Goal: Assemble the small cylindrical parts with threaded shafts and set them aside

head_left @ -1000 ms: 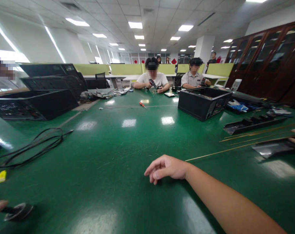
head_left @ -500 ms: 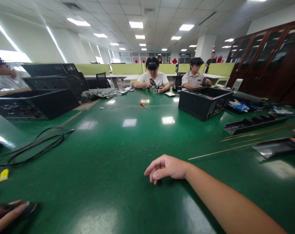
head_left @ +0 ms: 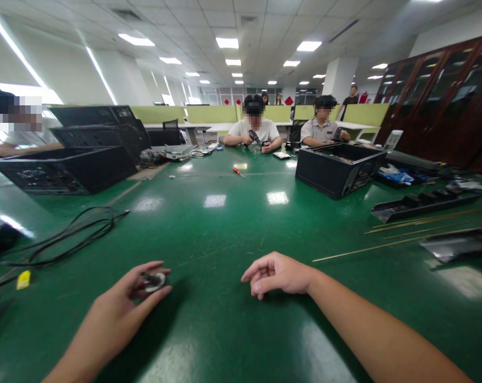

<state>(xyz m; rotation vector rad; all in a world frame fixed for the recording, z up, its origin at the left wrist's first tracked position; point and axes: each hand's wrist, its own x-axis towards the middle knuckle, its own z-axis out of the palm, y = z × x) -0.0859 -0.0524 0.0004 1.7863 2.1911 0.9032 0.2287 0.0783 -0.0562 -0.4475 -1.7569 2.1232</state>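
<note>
Low and left of centre, my left hand (head_left: 123,308) is closed round a small round part with a pale rim (head_left: 155,282); its kind cannot be made out. This hand is over the green tabletop (head_left: 209,330). Opposite, my right hand (head_left: 278,274) rests at the table surface with its fingers loosely bent and apart, and nothing shows in it. A gap of bare tabletop lies between the two hands. Just right of my right hand, the tip of a long thin brass-coloured rod (head_left: 344,254) points inward.
Black cables (head_left: 85,234) with a yellow tag (head_left: 23,280) lie at left. Black computer cases (head_left: 81,170) stand behind them, and another case (head_left: 336,173) stands at back right. An orange screwdriver (head_left: 237,172) lies mid-table. Co-workers (head_left: 253,130) sit across and at the sides.
My left hand has come from the lower left corner toward the middle, with the round part in its fingers. My right hand stays in place on the table; the view has shifted slightly.
</note>
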